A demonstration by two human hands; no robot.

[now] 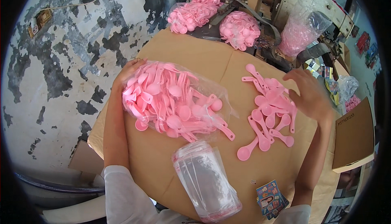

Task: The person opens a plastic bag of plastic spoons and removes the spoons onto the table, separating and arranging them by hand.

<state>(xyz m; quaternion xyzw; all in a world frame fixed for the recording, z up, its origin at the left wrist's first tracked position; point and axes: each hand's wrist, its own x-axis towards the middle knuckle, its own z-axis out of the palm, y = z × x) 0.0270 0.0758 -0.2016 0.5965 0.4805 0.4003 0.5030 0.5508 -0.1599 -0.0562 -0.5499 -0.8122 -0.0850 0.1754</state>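
Note:
On the cardboard-covered table lies a clear plastic bag of pink measuring spoons (167, 97), its mouth pointing right with a few spoons poking out. My left hand (131, 70) grips the bag's far left end; part of the fingers is hidden by it. To the right is a loose pile of pink measuring spoons (269, 105). My right hand (308, 91) hovers at the pile's right edge, fingers apart and curved, with nothing visible in it. A stack of flat clear plastic sleeves (207, 179) rests in front of the bag.
Small printed cards (269, 198) lie at the front right. Full bags of pink spoons (240, 29) stand beyond the table's far edge, beside a machine (309, 0) and a clear bag (301, 32). A cardboard box (353, 138) is at the right; a peeling wall (61, 69) rises left.

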